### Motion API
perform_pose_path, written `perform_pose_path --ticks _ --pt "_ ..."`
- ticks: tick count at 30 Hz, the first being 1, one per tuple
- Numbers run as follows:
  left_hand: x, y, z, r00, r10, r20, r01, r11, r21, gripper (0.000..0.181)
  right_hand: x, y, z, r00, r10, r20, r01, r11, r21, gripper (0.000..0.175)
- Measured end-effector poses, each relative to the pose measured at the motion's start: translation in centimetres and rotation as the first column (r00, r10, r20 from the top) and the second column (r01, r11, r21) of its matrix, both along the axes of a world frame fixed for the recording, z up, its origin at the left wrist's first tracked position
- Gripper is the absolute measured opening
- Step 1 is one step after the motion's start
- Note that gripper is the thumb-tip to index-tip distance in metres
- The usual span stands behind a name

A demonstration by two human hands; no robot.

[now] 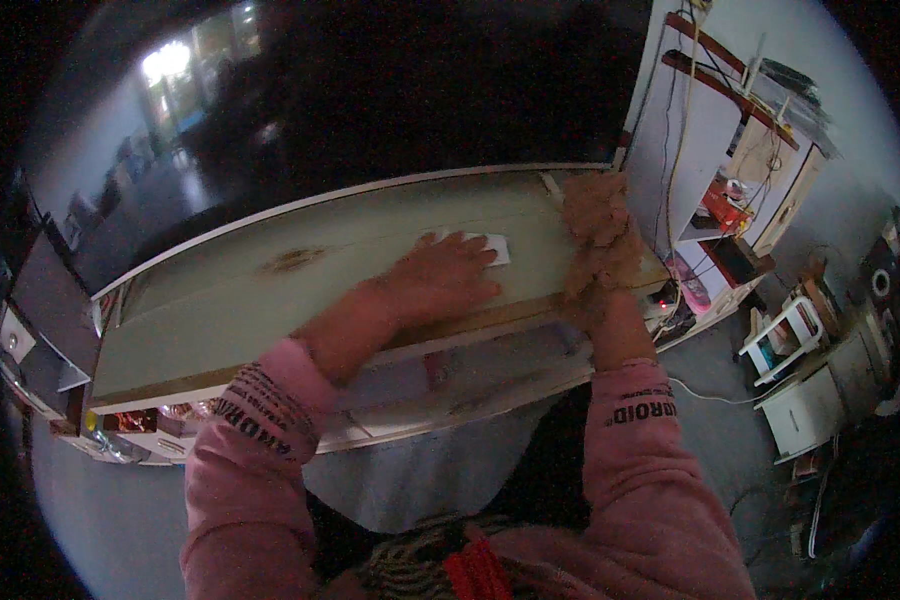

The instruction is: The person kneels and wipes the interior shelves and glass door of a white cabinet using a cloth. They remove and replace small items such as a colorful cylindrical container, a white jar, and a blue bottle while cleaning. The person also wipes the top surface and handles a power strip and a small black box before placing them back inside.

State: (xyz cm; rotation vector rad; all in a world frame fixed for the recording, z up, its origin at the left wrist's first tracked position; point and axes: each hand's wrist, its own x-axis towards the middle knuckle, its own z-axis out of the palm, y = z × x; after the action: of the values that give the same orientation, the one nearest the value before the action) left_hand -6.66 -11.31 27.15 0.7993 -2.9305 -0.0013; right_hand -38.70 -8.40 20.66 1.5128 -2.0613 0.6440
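Note:
My left hand (450, 274) lies palm down with its fingers spread on the pale green top (217, 322) of a long low cabinet. Its fingertips overlap a small white flat piece (500, 249), perhaps paper or cloth. Over the right end of the top is my right hand (611, 289), blurred. A brown crumpled mass (596, 206), which looks like cloth, is at this hand and hides much of it, so its grip cannot be made out. A brown stain (294, 259) marks the top to the left of my left hand.
A large dark screen (435, 97) rises behind the cabinet. Hanging cables and a white shelf unit (690, 157) flank its right end. Farther right stands a white drawer cabinet (802, 412). Below the top is an open shelf (457, 375); wrapped items fill its left compartment.

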Motion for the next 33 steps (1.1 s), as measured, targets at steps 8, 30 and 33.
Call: perform_pose_path --ticks 8,30,33 --pt "15.2 -0.6 0.1 0.934 0.355 -0.041 -0.357 0.932 -0.063 0.067 0.2 0.3 3.2 0.687 0.683 0.248 -0.414 0.648 -0.639 0.049" --pt "15.8 12.5 -0.7 0.983 -0.167 -0.07 0.146 0.961 -0.235 0.064 12.2 -15.5 8.2 0.828 0.176 0.532 -0.46 0.755 0.467 0.053" --pt "14.8 12.9 -1.3 0.96 -0.275 -0.047 0.255 0.934 -0.25 0.063 7.8 -18.0 6.5 0.916 0.176 0.361 -0.349 0.791 0.502 0.058"
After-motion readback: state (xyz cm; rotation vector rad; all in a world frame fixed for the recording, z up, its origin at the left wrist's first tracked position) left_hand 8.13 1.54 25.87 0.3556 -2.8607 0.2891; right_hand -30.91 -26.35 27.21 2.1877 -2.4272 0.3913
